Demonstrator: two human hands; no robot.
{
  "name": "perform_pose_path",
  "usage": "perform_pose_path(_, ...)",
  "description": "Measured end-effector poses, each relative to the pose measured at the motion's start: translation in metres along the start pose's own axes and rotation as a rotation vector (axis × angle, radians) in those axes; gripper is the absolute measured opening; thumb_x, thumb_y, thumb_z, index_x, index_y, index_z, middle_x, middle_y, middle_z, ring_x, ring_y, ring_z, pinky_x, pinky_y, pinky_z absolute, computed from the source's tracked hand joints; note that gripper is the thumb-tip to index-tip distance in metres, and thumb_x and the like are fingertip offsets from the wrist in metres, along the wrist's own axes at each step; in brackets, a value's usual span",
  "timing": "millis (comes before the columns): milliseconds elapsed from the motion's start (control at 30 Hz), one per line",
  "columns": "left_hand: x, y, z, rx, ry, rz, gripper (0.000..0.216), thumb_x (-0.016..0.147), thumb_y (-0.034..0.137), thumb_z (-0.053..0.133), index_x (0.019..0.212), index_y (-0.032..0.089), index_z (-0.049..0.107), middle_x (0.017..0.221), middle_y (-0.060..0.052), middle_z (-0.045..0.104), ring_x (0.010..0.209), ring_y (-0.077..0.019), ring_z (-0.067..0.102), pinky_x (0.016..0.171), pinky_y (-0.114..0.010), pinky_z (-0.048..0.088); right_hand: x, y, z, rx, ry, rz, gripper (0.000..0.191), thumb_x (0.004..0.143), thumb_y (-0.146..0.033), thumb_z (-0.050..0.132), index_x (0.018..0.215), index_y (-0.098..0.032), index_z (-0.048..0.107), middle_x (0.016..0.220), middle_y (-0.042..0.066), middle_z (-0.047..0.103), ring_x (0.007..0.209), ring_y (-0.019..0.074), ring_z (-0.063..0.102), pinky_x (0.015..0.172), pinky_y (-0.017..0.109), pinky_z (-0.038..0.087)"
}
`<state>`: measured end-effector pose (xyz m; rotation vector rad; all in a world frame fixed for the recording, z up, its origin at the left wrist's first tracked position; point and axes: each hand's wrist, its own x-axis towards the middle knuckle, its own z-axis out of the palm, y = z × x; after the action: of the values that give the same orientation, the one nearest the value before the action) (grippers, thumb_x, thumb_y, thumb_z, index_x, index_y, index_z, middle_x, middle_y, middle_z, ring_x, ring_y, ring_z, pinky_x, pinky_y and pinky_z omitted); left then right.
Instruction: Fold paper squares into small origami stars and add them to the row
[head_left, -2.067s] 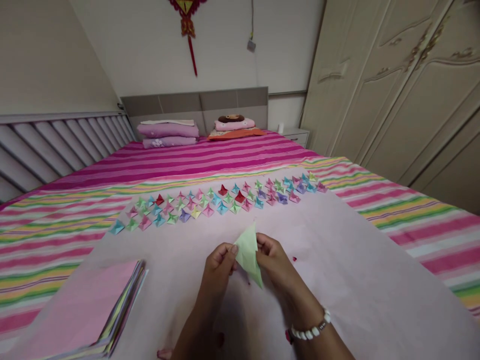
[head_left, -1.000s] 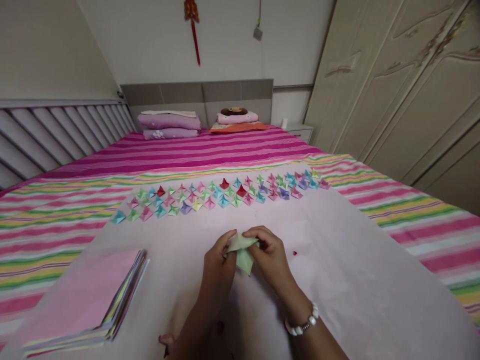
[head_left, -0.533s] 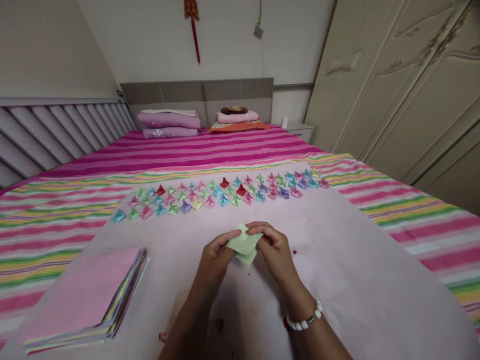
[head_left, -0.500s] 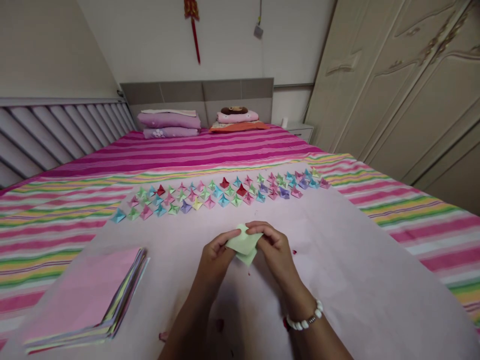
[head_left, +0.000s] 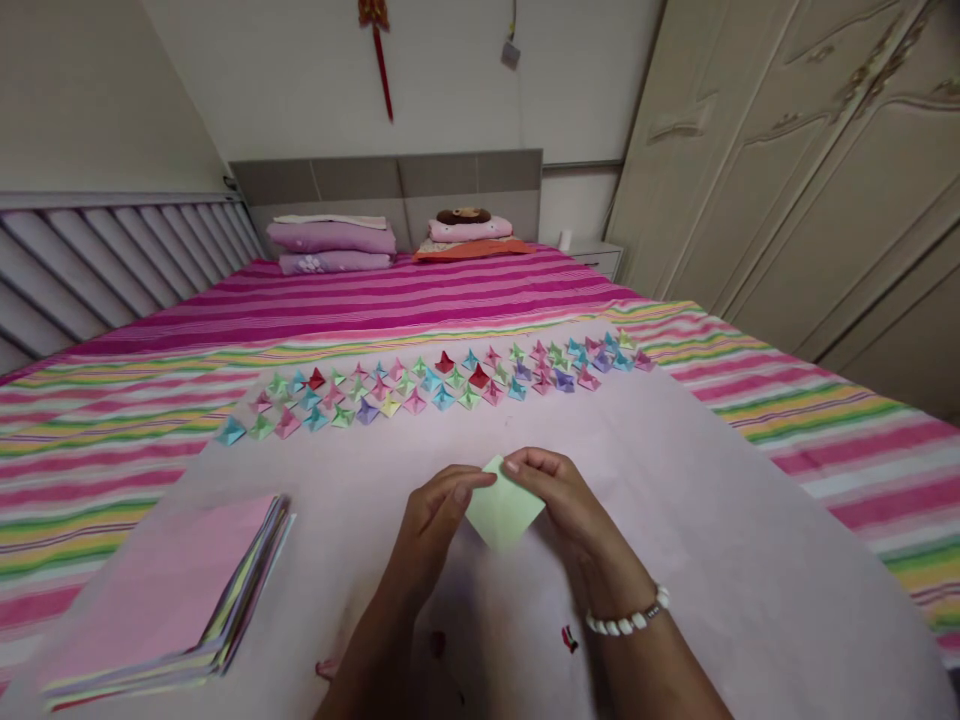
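Observation:
A pale green piece of folded paper, diamond-shaped with a faint centre crease, is held up between my two hands. My left hand pinches its upper left edge, thumb and fingers pressed together. On the other side my right hand grips the upper right edge, its thumb lying on the near face. A white bead bracelet circles my right wrist. Beyond my hands, several small folded paper boats in pink, green, blue, red, purple and yellow stand in rows.
On the left lies a stack of coloured paper, pink on top. A pale sheet covers the striped bedspread under my hands. Small red scraps lie near my wrists. Folded bedding rests by the headboard.
The green paper has turned from a layered, tilted shape to a flat diamond facing me. My right hand has shifted slightly right, its thumb now on the paper's near side.

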<state>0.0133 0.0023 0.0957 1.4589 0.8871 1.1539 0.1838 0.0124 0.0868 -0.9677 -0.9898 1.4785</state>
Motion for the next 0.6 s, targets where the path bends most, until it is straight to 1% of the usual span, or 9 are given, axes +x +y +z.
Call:
perform_pose_path(100, 0.001, 0.0, 0.003, 0.057, 0.039, -0.025, 0.028, 0.082, 0.04, 0.058, 0.084, 0.018, 0.076, 0.093, -0.009, 0.069, 0.09, -0.0229, 0.06, 0.078, -0.03, 0.046, -0.001, -0.001, 0.0, 0.009, -0.011, 0.023, 0.026, 0.064, -0.04, 0.079, 0.066, -0.016, 0.068, 0.058, -0.001, 0.063, 0.052, 0.011, 0.051, 0.053, 0.025, 0.038)
perform_pose_path(233, 0.004, -0.009, 0.007, 0.097, 0.081, -0.085, 0.02, 0.075, 0.036, 0.067, 0.072, 0.016, 0.071, 0.079, -0.006, 0.068, 0.077, -0.0188, 0.061, 0.068, -0.026, 0.045, 0.0, 0.002, 0.001, -0.017, -0.021, 0.03, 0.024, 0.062, -0.037, 0.079, 0.063, -0.017, 0.066, 0.054, -0.003, 0.06, 0.048, 0.0096, 0.048, 0.048, 0.023, 0.035)
perform_pose_path(300, 0.006, -0.014, 0.009, 0.032, 0.137, -0.144, 0.021, 0.068, 0.035, 0.073, 0.075, 0.016, 0.067, 0.074, -0.003, 0.067, 0.07, -0.0167, 0.061, 0.063, -0.025, 0.045, 0.001, 0.004, 0.001, -0.033, -0.025, 0.024, 0.021, 0.062, -0.035, 0.077, 0.062, -0.018, 0.065, 0.053, -0.003, 0.058, 0.046, 0.0093, 0.047, 0.046, 0.022, 0.033)
perform_pose_path(367, 0.006, -0.018, 0.011, -0.054, 0.187, -0.208, 0.03, 0.063, 0.036, 0.077, 0.083, 0.017, 0.064, 0.071, -0.001, 0.066, 0.065, -0.0151, 0.06, 0.059, -0.024, 0.044, 0.002, 0.006, 0.002, -0.042, -0.028, 0.013, 0.019, 0.062, -0.033, 0.076, 0.061, -0.018, 0.065, 0.051, -0.004, 0.057, 0.046, 0.0093, 0.046, 0.046, 0.022, 0.033)
perform_pose_path(400, 0.007, -0.019, 0.011, -0.08, 0.19, -0.233, 0.032, 0.063, 0.037, 0.077, 0.084, 0.017, 0.063, 0.069, -0.001, 0.066, 0.062, -0.0142, 0.06, 0.057, -0.023, 0.043, 0.003, 0.007, 0.003, -0.048, -0.031, 0.009, 0.018, 0.062, -0.032, 0.075, 0.061, -0.018, 0.064, 0.051, -0.004, 0.057, 0.046, 0.0093, 0.046, 0.046, 0.022, 0.033)
perform_pose_path(500, 0.006, -0.018, 0.01, -0.062, 0.102, -0.276, 0.03, 0.068, 0.043, 0.072, 0.074, 0.015, 0.064, 0.059, 0.001, 0.061, 0.052, -0.0105, 0.052, 0.051, -0.021, 0.037, 0.003, 0.008, 0.004, -0.07, -0.047, -0.003, 0.019, 0.063, -0.034, 0.074, 0.062, -0.018, 0.064, 0.052, -0.004, 0.056, 0.046, 0.0091, 0.046, 0.046, 0.022, 0.032)
perform_pose_path(600, 0.006, -0.015, 0.008, -0.032, 0.035, -0.277, 0.032, 0.07, 0.045, 0.069, 0.065, 0.014, 0.063, 0.053, 0.003, 0.055, 0.049, -0.0085, 0.045, 0.048, -0.021, 0.032, 0.003, 0.01, 0.004, -0.116, -0.07, -0.026, 0.023, 0.067, -0.038, 0.073, 0.062, -0.018, 0.063, 0.052, -0.004, 0.054, 0.047, 0.0089, 0.044, 0.046, 0.022, 0.031)
